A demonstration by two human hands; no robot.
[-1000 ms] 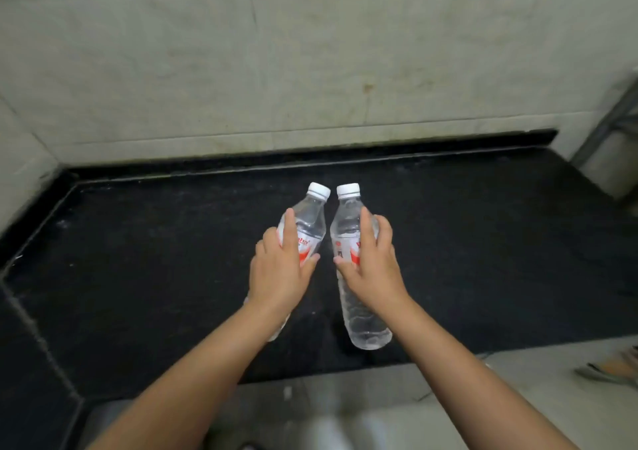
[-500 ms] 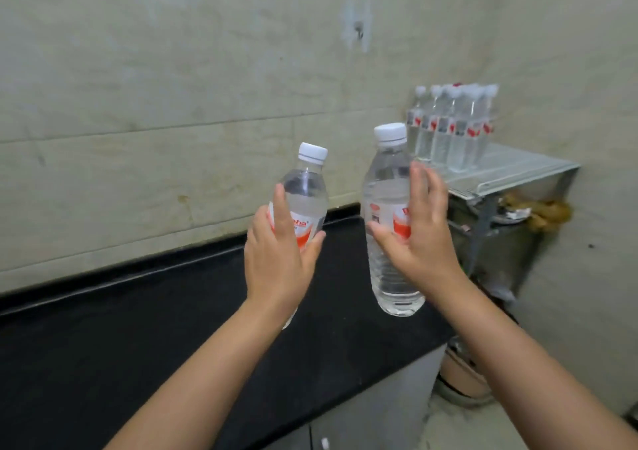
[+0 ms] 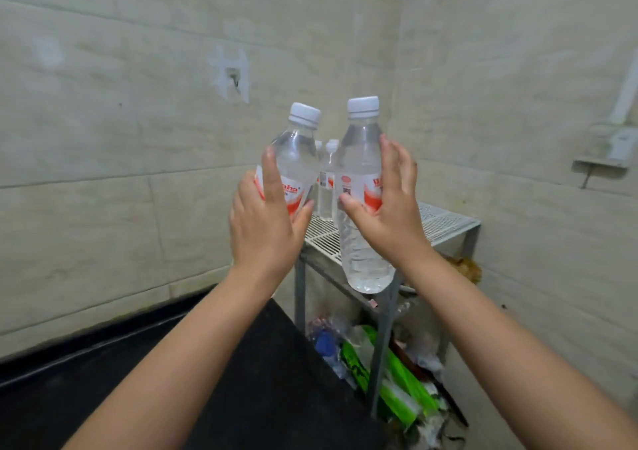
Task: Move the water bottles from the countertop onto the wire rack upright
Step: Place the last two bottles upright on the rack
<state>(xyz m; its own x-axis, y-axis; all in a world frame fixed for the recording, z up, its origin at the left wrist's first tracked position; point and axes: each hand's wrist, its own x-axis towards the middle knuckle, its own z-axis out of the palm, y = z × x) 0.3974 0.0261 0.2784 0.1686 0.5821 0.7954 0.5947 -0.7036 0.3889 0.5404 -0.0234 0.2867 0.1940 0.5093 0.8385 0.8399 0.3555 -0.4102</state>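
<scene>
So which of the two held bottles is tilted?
The clear plastic water bottle in the left hand; its white cap leans right, while the right-hand bottle stands upright.

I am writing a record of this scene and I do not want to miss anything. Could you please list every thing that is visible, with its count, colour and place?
held water bottles: 2, clear with white caps and red-white labels; left bottle tilted, right bottle about upright, both in the air before the rack
rack bottles: count unclear, clear, on the rack, mostly hidden
wire rack: 1, white grid top on grey metal legs, in the corner
countertop: 1, black, lower left
packaging clutter: several, green, blue, clear, under the rack
walls: pale tiles
left hand: grips left bottle
right hand: grips right bottle
</scene>
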